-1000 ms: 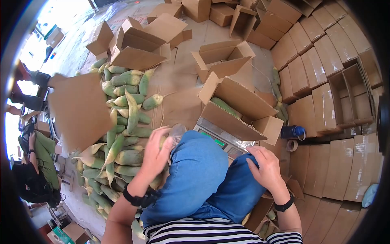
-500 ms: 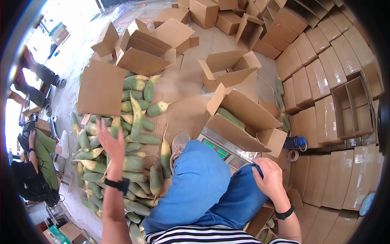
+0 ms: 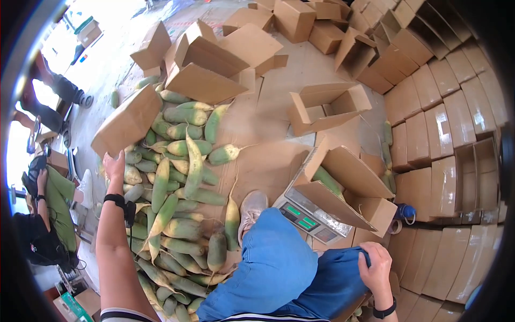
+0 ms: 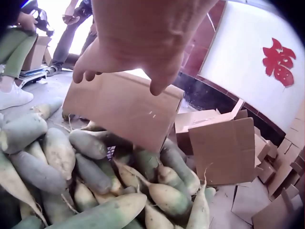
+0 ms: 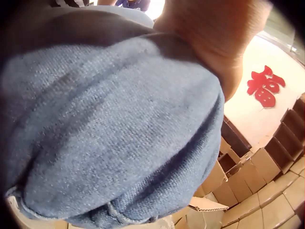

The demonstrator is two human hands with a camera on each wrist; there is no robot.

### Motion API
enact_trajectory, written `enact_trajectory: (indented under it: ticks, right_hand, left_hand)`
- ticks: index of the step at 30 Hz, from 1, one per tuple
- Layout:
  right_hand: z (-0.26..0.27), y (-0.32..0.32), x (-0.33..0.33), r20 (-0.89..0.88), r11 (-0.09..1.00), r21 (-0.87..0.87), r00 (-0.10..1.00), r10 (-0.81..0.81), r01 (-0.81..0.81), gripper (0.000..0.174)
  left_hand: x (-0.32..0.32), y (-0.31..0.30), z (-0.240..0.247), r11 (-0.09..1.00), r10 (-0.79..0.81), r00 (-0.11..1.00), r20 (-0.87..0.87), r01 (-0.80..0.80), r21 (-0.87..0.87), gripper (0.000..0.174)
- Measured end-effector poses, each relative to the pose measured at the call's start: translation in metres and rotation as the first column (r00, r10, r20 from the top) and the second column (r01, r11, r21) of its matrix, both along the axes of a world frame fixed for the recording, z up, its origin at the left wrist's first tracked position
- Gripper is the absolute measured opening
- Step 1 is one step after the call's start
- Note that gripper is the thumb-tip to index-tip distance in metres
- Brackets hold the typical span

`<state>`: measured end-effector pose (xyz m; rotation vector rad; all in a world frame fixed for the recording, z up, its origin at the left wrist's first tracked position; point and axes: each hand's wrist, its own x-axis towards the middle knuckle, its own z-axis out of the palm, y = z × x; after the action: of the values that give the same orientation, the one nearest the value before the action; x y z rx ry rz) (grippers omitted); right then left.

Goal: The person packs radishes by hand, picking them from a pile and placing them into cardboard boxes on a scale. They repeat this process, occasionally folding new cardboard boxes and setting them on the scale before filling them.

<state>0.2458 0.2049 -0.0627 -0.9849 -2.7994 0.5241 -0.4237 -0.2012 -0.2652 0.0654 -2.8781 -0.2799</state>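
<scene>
In the head view my left hand [image 3: 113,166] is stretched out over the pile, fingers spread at the near edge of a brown cardboard box [image 3: 126,121]. The left wrist view has the thumb and fingertips of this hand [image 4: 138,43] overlapping the box's upper edge [image 4: 124,107]. Beneath and around lie many green radishes [image 3: 177,228] with pale tips and thin roots. My right hand [image 3: 377,265] rests on the jeans-clad knee [image 3: 343,273], fingers loosely bent and holding nothing. Its fingers are hidden behind the denim [image 5: 114,124] in the right wrist view.
Ahead of the knees, a scale [image 3: 314,220] with green displays bears an open carton [image 3: 343,182] with radishes inside. Another open carton [image 3: 330,107] stands beyond. Stacked boxes [image 3: 429,129] line the right, near a blue bottle [image 3: 406,211]. Another person [image 3: 45,241] sits at left.
My left hand has swung from beside the knee out left to the cardboard box. That box, blurred at first, then over the radishes, now stands turned and tilted. The right hand stays on the knee.
</scene>
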Motion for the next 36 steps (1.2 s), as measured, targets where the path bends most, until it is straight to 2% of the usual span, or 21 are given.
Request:
enact_trajectory:
  ticks: [2,4,5,7,9,10,12,14,16,18,19,20,21,23,24,25,26,27,29,33,36]
  right_hand:
    - [-0.001,0.002,-0.006,0.021,1.0,-0.009,1.0,0.007,-0.007,0.018]
    - [-0.002,0.004,-0.012,0.069,1.0,-0.001,0.998,0.003,-0.003,0.018]
    - [-0.004,0.005,-0.014,0.082,1.0,-0.009,0.997,-0.005,0.005,0.018]
    - [-0.007,0.007,-0.018,0.107,1.0,-0.006,0.994,0.002,-0.001,0.018]
    - [-0.01,0.008,-0.022,0.148,1.0,0.006,0.989,-0.011,0.01,0.018]
    - [-0.011,0.009,-0.025,0.153,1.0,0.006,0.988,-0.003,0.002,0.018]
    - [-0.011,0.01,-0.028,0.174,1.0,-0.006,0.985,-0.013,0.014,0.018]
    - [-0.012,0.01,-0.029,0.184,1.0,-0.009,0.983,-0.013,0.015,0.018]
    - [-0.016,0.009,-0.03,0.179,1.0,-0.017,0.984,-0.009,0.012,0.019]
    - [-0.017,0.009,-0.031,0.179,1.0,0.013,0.984,0.009,-0.012,0.019]
    - [-0.017,0.008,-0.033,0.177,1.0,0.011,0.984,0.012,-0.014,0.019]
    - [-0.019,0.007,-0.035,0.176,1.0,0.011,0.984,0.015,-0.017,0.019]
    - [-0.019,0.006,-0.035,0.18,1.0,0.011,0.984,0.008,-0.011,0.018]
    - [-0.016,0.005,-0.035,0.196,1.0,0.021,0.981,0.007,-0.011,0.018]
    - [-0.017,0.006,-0.033,0.198,0.999,0.028,0.98,0.026,-0.032,0.018]
    - [-0.019,0.007,-0.034,0.192,0.998,0.04,0.981,0.038,-0.046,0.017]
    - [-0.02,0.007,-0.037,0.189,0.998,0.052,0.981,0.028,-0.039,0.017]
    - [-0.019,0.008,-0.04,0.184,0.998,0.049,0.982,0.037,-0.047,0.017]
    - [-0.017,0.006,-0.044,0.191,0.998,0.053,0.982,0.018,-0.029,0.015]
    - [-0.014,0.003,-0.047,0.162,0.998,0.06,0.987,0.003,-0.013,0.014]
    - [-0.013,0.0,-0.043,0.152,0.998,0.065,0.988,0.014,-0.025,0.015]
  left_hand:
    - [0.02,0.018,0.017,0.998,0.054,0.998,0.016,-0.055,0.031,0.082]
    - [0.018,0.023,0.022,0.997,-0.071,0.976,-0.206,0.06,-0.058,0.071]
    - [0.015,0.028,0.027,0.997,-0.062,0.977,-0.204,0.051,-0.059,0.071]
    - [0.005,0.047,0.046,0.937,-0.292,0.929,-0.227,0.231,-0.263,0.069]
    - [-0.009,0.069,0.051,0.87,-0.433,0.882,-0.186,0.354,-0.344,0.071]
    - [-0.012,0.081,0.048,0.872,-0.426,0.886,-0.181,0.349,-0.343,0.071]
    - [-0.011,0.103,0.041,0.857,-0.473,0.87,-0.139,0.417,-0.302,0.066]
    - [-0.001,0.114,0.039,0.86,-0.447,0.895,0.015,0.434,-0.267,0.057]
    - [0.044,0.135,0.047,0.79,-0.467,0.842,0.271,0.535,-0.3,0.048]
    - [0.079,0.123,0.021,0.715,-0.65,0.68,0.338,0.699,-0.03,0.045]
    - [0.083,0.116,0.028,0.72,-0.644,0.687,0.337,0.693,-0.035,0.045]
    - [0.086,0.11,0.036,0.662,-0.738,0.674,-0.004,0.724,-0.197,0.048]
    - [0.087,0.107,0.041,0.625,-0.78,0.535,-0.325,0.693,-0.36,0.05]
    - [0.031,0.068,0.039,0.909,-0.416,0.676,-0.608,0.319,-0.267,0.056]
    - [-0.026,0.007,0.004,0.914,-0.406,0.68,-0.61,0.315,-0.257,0.056]
    - [-0.081,-0.02,-0.027,1.0,0.014,0.83,-0.557,-0.022,-0.008,0.062]
    - [-0.077,-0.022,-0.007,0.96,0.075,0.994,-0.074,-0.052,0.276,0.062]
    - [-0.068,-0.023,0.011,0.851,-0.028,0.905,0.424,-0.201,0.486,0.063]
    - [-0.072,-0.032,-0.023,0.746,-0.169,0.971,0.167,0.015,0.665,0.055]
    - [-0.002,0.0,0.004,0.289,-0.197,0.96,0.2,-0.138,0.947,0.042]
    - [0.056,0.021,0.033,0.21,-0.173,0.978,0.121,-0.083,0.974,0.044]
